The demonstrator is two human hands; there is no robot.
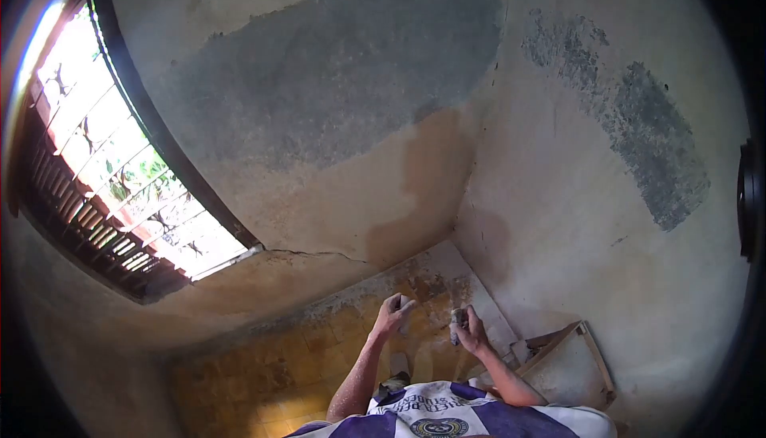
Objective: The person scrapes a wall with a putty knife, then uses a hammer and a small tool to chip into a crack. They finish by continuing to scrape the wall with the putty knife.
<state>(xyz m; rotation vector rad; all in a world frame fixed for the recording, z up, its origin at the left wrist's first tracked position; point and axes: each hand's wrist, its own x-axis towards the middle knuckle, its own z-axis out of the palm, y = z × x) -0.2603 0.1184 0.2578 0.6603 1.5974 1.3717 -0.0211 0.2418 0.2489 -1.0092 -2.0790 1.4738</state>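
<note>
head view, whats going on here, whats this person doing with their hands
In a room corner, the person's right hand grips a small dark object. The left hand is curled beside it; whether it holds anything is unclear. Both hands are above the tiled floor, away from the grey wall patches.

From here I see a rough-looking grey block (456,325), a matt plaster wall (562,167), a worn tile floor (307,346) and a cloth shirt (431,398).

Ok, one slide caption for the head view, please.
Left hand and right hand, the latter gripping a dark object, above a tiled floor beside grey-patched walls.
</note>
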